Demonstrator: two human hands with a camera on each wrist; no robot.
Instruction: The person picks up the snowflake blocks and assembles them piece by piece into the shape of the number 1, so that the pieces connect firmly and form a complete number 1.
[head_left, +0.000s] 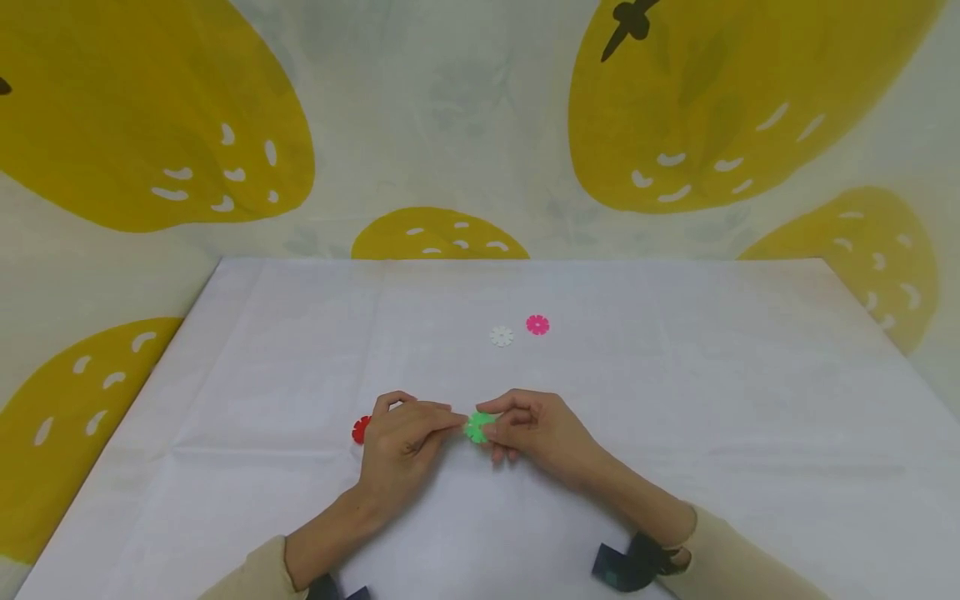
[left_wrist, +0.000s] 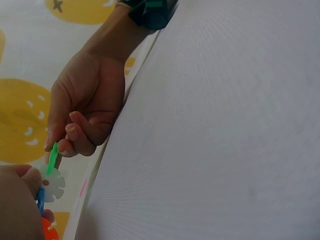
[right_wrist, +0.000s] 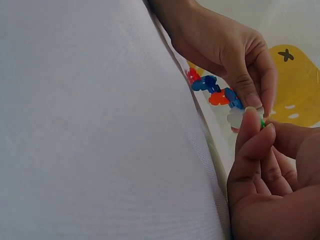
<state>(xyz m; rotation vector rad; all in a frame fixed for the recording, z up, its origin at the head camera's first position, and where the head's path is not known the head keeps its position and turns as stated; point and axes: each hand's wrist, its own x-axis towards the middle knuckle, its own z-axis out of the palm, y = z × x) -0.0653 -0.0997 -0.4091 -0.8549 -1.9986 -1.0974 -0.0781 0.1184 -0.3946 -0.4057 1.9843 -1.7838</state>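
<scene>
Showing, head view: one green disc [head_left: 477, 428] between the hands, pinched by the right hand [head_left: 542, 429]; one pink disc [head_left: 537, 325] and one loose white disc [head_left: 502, 336] beyond. Left wrist: green disc edge-on, long axis near-vertical, meeting one chained white disc [left_wrist: 55, 187]. Right wrist: left hand [right_wrist: 227, 47] pinching the chain [right_wrist: 218, 97], which slants from upper left to lower right.

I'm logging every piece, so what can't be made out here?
Head view: most of the chain, hidden under the left hand.
Left wrist view: part of the orange disc, cut off by the bottom edge.
Right wrist view: most of the green disc, covered by the right fingers.
</scene>
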